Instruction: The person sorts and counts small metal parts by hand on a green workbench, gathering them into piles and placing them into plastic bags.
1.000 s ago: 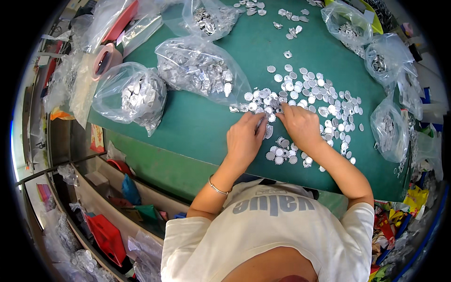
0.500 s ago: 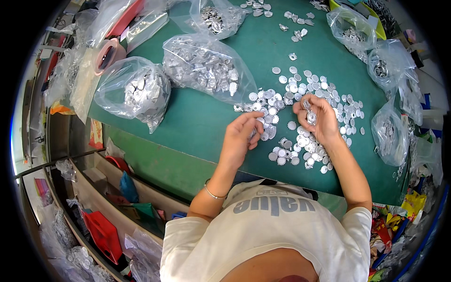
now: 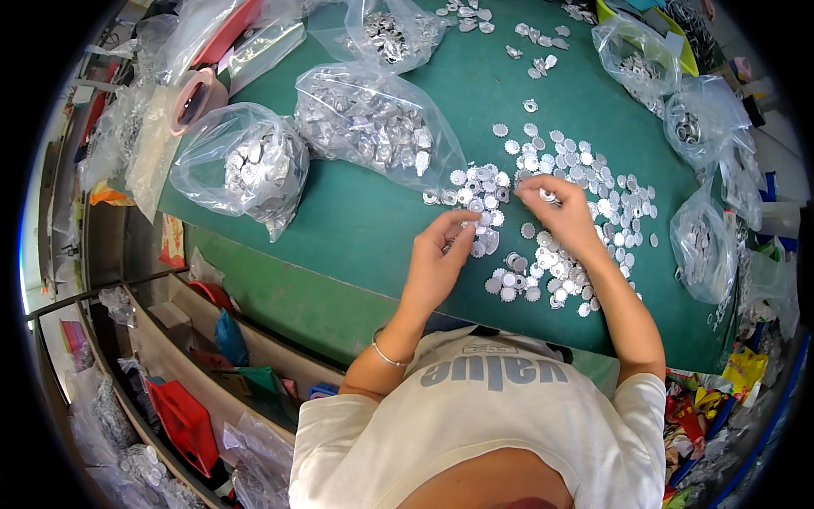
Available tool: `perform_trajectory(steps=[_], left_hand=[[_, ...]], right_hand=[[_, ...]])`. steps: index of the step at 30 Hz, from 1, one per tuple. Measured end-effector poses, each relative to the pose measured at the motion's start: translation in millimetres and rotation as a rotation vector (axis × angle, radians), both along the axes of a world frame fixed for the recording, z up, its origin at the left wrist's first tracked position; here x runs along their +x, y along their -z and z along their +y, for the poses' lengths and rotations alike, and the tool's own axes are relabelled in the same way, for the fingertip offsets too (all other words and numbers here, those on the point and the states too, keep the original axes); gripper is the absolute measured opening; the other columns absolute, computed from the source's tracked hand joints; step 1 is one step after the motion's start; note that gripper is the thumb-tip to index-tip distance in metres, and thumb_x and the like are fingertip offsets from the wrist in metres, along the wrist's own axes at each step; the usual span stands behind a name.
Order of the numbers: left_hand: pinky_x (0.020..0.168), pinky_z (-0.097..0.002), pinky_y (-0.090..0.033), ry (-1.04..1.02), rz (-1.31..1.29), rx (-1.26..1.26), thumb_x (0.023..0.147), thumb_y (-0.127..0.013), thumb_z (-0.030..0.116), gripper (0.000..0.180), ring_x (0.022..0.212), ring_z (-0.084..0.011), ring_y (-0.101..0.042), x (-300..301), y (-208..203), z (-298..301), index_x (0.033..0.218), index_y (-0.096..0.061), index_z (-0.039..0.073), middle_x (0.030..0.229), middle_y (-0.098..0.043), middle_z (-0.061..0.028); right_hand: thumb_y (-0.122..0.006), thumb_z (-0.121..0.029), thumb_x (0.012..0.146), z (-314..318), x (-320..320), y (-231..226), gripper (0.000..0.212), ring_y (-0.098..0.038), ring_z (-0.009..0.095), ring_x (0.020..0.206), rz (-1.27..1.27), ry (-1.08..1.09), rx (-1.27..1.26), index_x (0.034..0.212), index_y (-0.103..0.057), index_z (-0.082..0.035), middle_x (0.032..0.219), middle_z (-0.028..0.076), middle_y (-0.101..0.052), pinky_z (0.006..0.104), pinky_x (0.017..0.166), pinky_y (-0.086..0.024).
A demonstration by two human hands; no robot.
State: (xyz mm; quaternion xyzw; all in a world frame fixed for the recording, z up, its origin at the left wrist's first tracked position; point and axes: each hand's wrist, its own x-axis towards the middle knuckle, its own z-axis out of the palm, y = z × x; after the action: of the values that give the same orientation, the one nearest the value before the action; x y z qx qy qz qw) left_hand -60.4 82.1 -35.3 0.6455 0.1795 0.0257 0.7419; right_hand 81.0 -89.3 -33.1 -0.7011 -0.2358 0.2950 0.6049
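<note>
Many small silvery metal discs with scalloped edges [image 3: 508, 294] lie loose on the green tabletop [image 3: 365, 225], around and beyond both hands. My left hand [image 3: 437, 256] is at the near left side of the spread, its fingers curled around a few discs, with thumb and forefinger close to a disc at the tip. Over the middle of the spread is my right hand [image 3: 561, 216]. Silvery discs show inside its curled fingers, and its fingertips point left toward the cluster between the hands. What lies deeper in either palm is hidden.
Clear plastic bags of metal pieces stand at the left, among them a large bag [image 3: 365, 119] and a smaller bag [image 3: 263, 165]. More bags [image 3: 699, 246] line the right edge. Loose metal pieces [image 3: 539, 36] lie at the far side. Drawers with a red bin [image 3: 182, 424] are lower left.
My right hand has turned palm-down and its fingertips have moved left toward the cluster of discs. My left hand has shifted slightly, its thumb and forefinger drawing closer together.
</note>
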Motion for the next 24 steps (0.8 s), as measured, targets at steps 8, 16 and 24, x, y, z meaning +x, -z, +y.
perform_trajectory(steps=[8,16,24], left_hand=[[0.041,-0.0187,-0.024,-0.014,0.118,-0.512,0.093,-0.049,0.010,0.021,0.049,-0.0034,-0.033,-5.1,-9.4,-5.4,0.109,-0.057,0.001,0.063,-0.044,0.0032],[0.047,-0.0312,-0.036,-0.117,-0.008,0.823,0.079,-0.066,0.008,0.024,0.050,-0.0175,-0.045,3.9,-7.0,-7.5,0.102,-0.062,0.006,0.061,-0.046,-0.0059],[0.049,-0.0344,-0.039,-0.089,-0.046,0.949,0.077,-0.068,0.011,0.018,0.052,-0.0233,-0.048,23.2,5.2,-7.7,0.091,-0.059,0.005,0.062,-0.048,-0.0066]], right_hand=[[-0.062,-0.017,0.082,18.9,-7.6,-7.4,0.017,-0.055,0.017,0.057,-0.366,-0.010,-0.306,0.090,-0.062,-0.002,0.074,0.008,-0.061,0.0289,0.045,-0.041],[-0.063,-0.009,0.077,16.0,-13.6,-5.9,0.008,-0.054,0.016,0.053,-0.520,0.132,-0.319,0.081,-0.063,-0.002,0.070,0.007,-0.059,0.0283,0.051,-0.045],[-0.061,-0.018,0.083,3.0,9.0,-20.2,0.019,-0.044,0.009,0.048,0.566,0.264,0.294,0.091,-0.059,-0.001,0.066,0.001,-0.052,0.0198,0.036,-0.026]])
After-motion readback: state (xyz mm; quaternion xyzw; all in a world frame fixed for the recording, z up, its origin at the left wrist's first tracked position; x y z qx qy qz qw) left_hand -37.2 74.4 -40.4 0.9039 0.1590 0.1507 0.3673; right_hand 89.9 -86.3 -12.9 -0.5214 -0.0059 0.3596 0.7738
